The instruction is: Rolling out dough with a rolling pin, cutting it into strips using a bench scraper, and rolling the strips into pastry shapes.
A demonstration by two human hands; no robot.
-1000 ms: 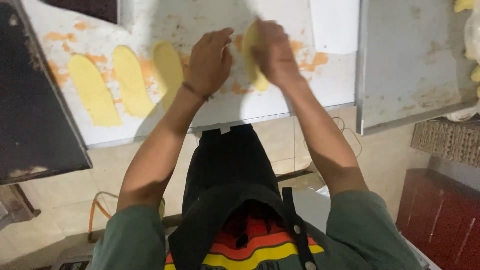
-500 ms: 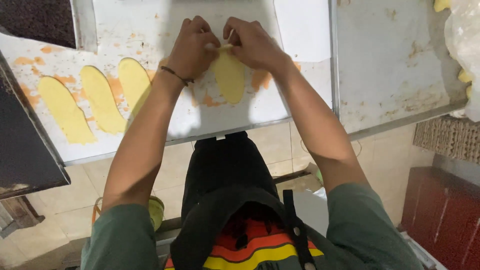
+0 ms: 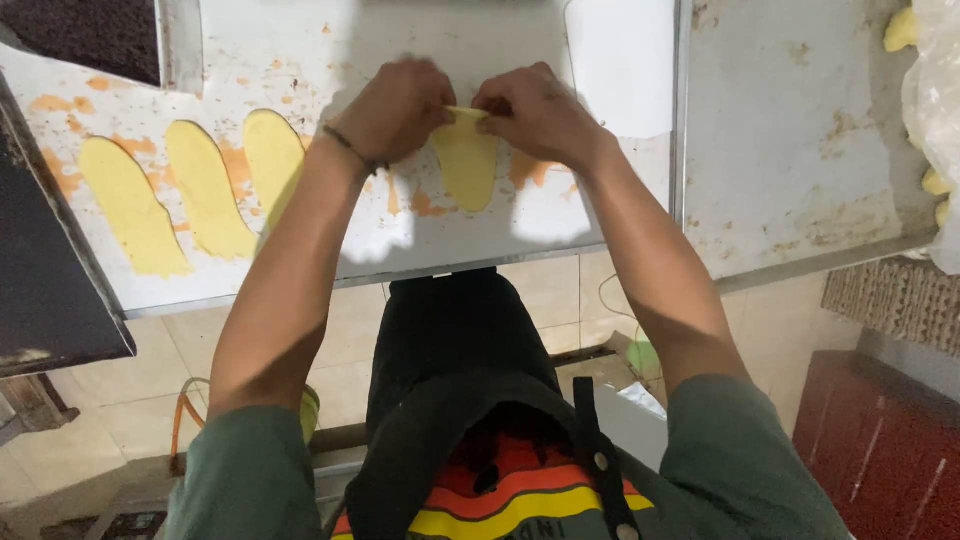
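My left hand (image 3: 398,108) and my right hand (image 3: 533,112) pinch the far end of a flat yellow oval dough piece (image 3: 468,165) that lies on a white worktop (image 3: 400,240) smeared with orange. A thin dark band circles my left wrist. To the left, three more yellow oval dough pieces (image 3: 205,190) lie side by side on the same worktop; the rightmost one is partly hidden by my left forearm.
A dark flat tray (image 3: 45,290) sits at the left edge. A stained metal surface (image 3: 790,150) adjoins on the right, with yellow pieces in a clear plastic bag (image 3: 935,120) at its far right. A white sheet (image 3: 620,60) lies beyond my right hand. Tiled floor below.
My two hands came together at the top of the dough piece, which was laid flat on the worktop to the right of the other three pieces.
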